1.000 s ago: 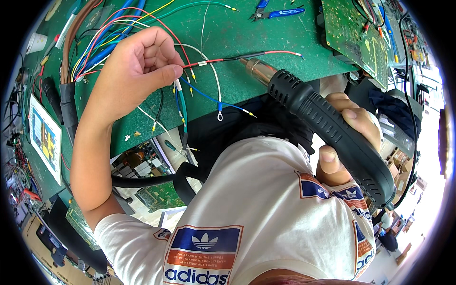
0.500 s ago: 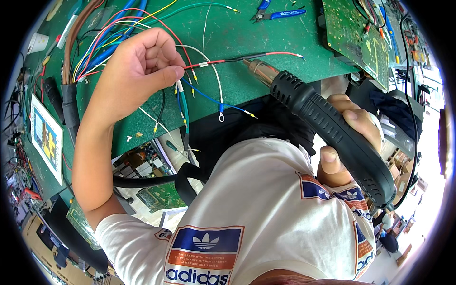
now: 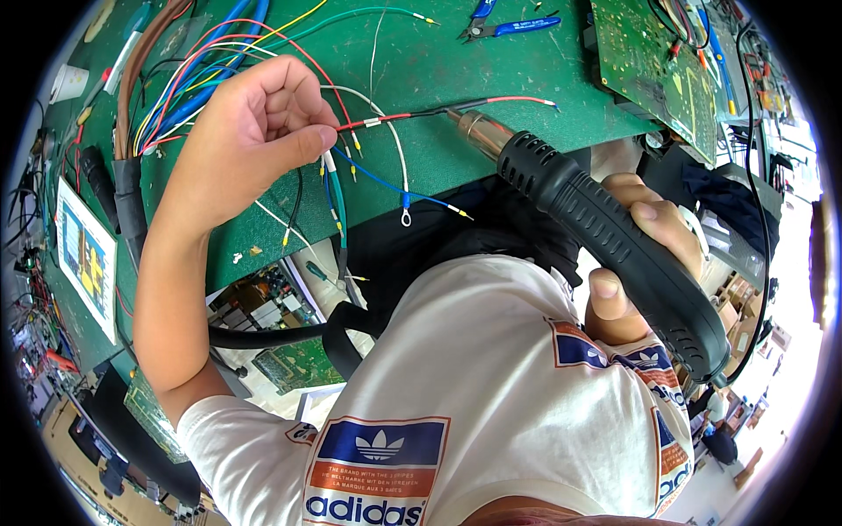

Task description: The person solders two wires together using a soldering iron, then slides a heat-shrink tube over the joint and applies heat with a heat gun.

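Note:
Between thumb and curled fingers, my left hand pinches a red wire that stretches out to the right. A length of black heat-shrink tubing covers the wire's middle, with a white sleeve nearer my fingers. My right hand is wrapped round the handle of a black hot air gun. Its metal nozzle points up-left, its tip right at the tubing; whether they touch I cannot tell. Several other wires, many with ferrule ends, fan out around my left hand from a thick dark-sleeved cable.
Blue flush cutters lie at the green bench mat's far side. A green circuit board stands at the far right. The gun's black cord hangs at the right. A framed colour print or screen is on the left.
Almost nothing differs. My left hand with the red wire has shifted very slightly down and left, and the hot air gun has stayed at the tubing.

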`<state>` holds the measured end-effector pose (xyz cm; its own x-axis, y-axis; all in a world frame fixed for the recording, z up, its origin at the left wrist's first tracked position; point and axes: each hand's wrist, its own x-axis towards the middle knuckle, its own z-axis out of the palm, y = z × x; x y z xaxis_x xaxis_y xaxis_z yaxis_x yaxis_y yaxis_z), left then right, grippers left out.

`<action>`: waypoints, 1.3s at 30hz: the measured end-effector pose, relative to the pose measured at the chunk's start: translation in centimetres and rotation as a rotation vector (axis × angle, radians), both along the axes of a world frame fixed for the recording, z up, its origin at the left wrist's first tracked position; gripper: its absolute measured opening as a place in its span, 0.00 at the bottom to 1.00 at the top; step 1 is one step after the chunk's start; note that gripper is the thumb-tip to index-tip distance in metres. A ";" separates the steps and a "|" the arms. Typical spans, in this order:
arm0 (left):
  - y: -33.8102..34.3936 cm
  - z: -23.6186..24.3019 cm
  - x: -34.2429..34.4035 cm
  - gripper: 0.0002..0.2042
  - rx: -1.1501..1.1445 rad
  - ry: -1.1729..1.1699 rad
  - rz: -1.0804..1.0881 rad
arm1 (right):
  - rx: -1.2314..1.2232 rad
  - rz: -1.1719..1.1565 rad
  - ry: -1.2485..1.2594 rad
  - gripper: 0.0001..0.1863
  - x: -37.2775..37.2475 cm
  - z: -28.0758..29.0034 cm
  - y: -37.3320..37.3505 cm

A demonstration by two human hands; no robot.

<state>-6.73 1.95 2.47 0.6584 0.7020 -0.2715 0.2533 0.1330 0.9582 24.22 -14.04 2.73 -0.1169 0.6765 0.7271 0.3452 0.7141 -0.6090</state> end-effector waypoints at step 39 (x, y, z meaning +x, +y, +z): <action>-0.1 -0.2 0.0 0.09 0.040 -0.028 0.006 | -0.043 -0.029 0.001 0.33 0.3 -0.1 -0.5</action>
